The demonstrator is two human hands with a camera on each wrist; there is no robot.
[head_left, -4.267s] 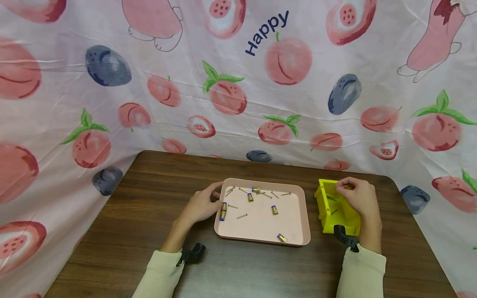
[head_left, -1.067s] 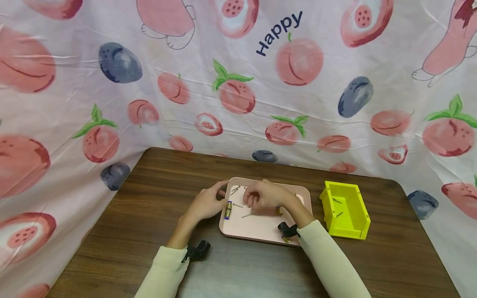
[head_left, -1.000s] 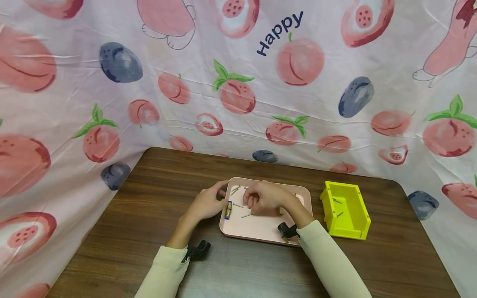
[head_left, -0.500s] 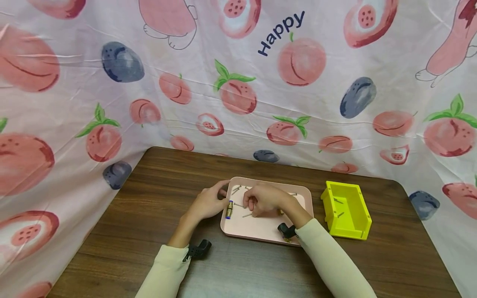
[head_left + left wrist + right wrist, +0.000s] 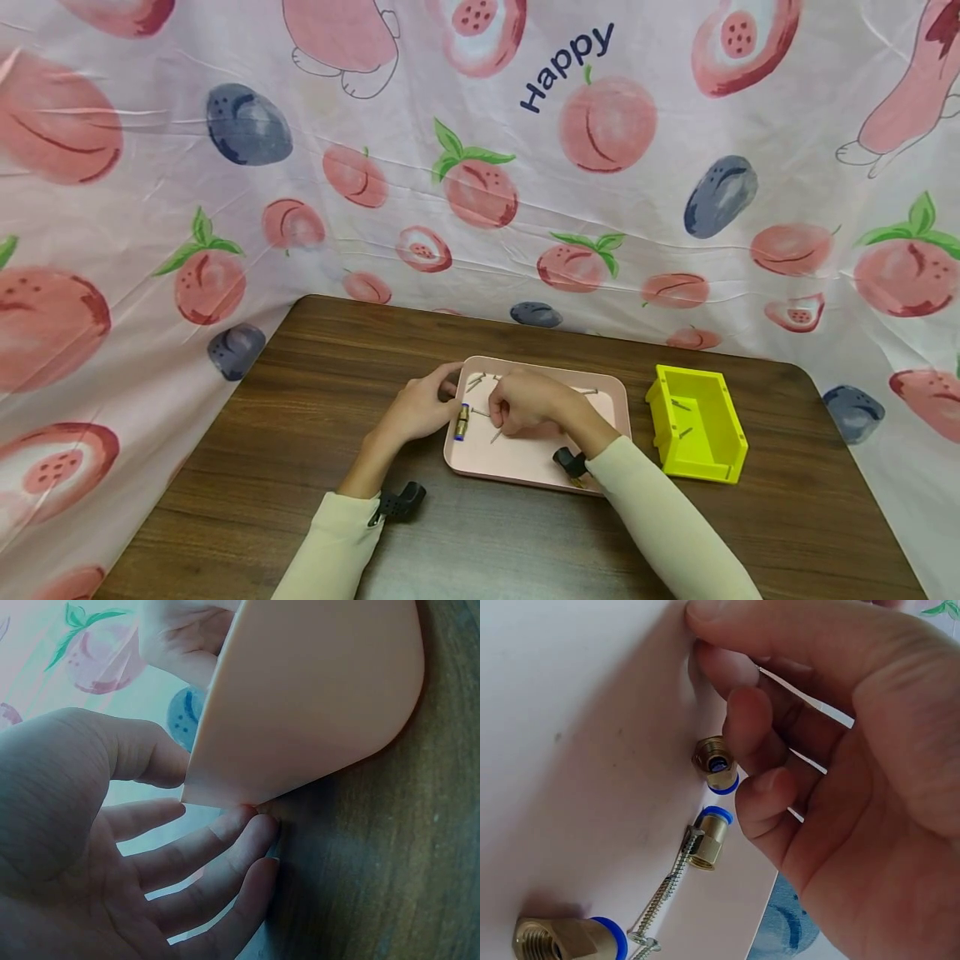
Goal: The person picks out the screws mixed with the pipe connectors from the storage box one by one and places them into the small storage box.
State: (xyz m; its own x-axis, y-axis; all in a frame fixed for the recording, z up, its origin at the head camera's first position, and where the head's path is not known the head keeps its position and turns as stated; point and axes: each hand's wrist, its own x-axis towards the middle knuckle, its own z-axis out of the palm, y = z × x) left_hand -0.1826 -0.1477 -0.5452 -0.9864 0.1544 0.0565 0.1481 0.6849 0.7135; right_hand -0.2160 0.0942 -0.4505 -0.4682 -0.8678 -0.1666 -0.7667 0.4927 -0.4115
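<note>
On the table lies a pink tray (image 5: pixel 510 465) with loose screws and brass push-in fittings with blue collars. My left hand (image 5: pixel 420 407) holds its left rim, thumb at the edge and fingers spread against the outside, as the left wrist view shows. My right hand (image 5: pixel 528 402) reaches down into the tray. Thumb and index finger pinch a screw (image 5: pixel 495 437), whose thin end sticks out toward the front in the head view. In the right wrist view, that screw is hidden, while several fittings (image 5: pixel 710 847) and other screws (image 5: pixel 664 891) lie under the curled fingers.
A yellow bin (image 5: pixel 738 446) stands right of the tray with a few screws (image 5: pixel 685 432) inside. Two fittings (image 5: pixel 462 422) sit end to end along the tray's left wall. Printed cloth (image 5: pixel 480 275) hangs behind the brown table (image 5: pixel 375 333).
My right hand has come from the yellow bin to the tray since the first frame. Over the last half second, its fingers closed on a screw and turned it. The left hand stays at the rim.
</note>
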